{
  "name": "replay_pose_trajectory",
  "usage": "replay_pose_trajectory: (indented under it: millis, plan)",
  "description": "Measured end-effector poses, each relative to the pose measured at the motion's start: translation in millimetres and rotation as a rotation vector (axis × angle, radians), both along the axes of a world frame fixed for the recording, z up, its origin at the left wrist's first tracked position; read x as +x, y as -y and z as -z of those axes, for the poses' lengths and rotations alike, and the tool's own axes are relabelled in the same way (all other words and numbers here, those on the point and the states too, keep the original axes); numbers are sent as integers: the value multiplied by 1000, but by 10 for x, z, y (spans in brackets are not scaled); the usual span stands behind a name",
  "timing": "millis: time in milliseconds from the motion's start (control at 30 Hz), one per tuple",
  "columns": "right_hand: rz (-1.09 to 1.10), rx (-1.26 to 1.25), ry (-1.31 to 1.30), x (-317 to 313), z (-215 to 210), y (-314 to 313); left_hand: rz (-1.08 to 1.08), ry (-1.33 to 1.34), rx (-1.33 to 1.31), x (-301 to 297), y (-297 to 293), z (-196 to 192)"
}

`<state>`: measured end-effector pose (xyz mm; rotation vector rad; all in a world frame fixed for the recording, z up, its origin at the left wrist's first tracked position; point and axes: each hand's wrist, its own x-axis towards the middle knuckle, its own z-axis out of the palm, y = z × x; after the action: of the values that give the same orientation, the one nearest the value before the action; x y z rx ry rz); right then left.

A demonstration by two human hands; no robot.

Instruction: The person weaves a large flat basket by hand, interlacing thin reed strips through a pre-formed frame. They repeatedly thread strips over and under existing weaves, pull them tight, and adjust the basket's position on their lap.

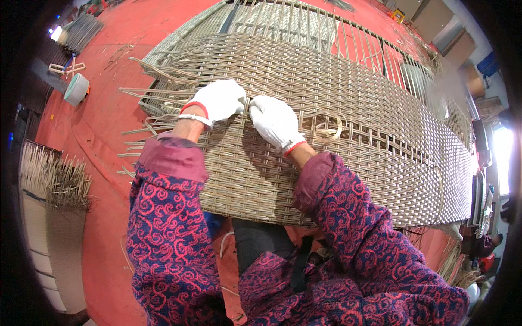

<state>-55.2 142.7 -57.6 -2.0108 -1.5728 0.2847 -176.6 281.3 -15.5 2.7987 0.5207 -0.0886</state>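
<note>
A large tan-brown woven wicker panel point(359, 98) spreads before me, its near edge above my lap. My left hand point(222, 100), in a white knit glove with a red cuff, rests on the weave left of centre with fingers curled in. Close to its right, my right hand point(274, 122), gloved alike, is closed against the same panel. Both sets of fingertips are hidden by the gloves, so what they pinch cannot be made out. A loose looped strand point(329, 129) lies on the panel just right of my right hand. Unwoven strand ends point(138, 92) stick out past the left edge.
A gap in the weave point(389, 142) runs rightward from the loop. Bare frame rods point(359, 41) stand along the far side. On the red floor point(109, 125) are a pale round tub point(76, 89) and, at left, a bundle of cut strands point(57, 174).
</note>
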Motion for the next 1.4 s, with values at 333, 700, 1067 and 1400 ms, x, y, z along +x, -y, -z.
replay_pose_trajectory:
  millis: [333,700,1067,1400]
  plan:
    - [21,436,-276,-2,-2,208,-286,502,-137,-345,335,152]
    - [-23,427,-339,-44,23,252,-473,615,-360,-811,352,74]
    - [-438,108,-196,-217,-325,-114,-383,519,423,-980,647,102]
    - [-150,96,-545,-118,-223,-119,-497,776,-74,-830,387,227]
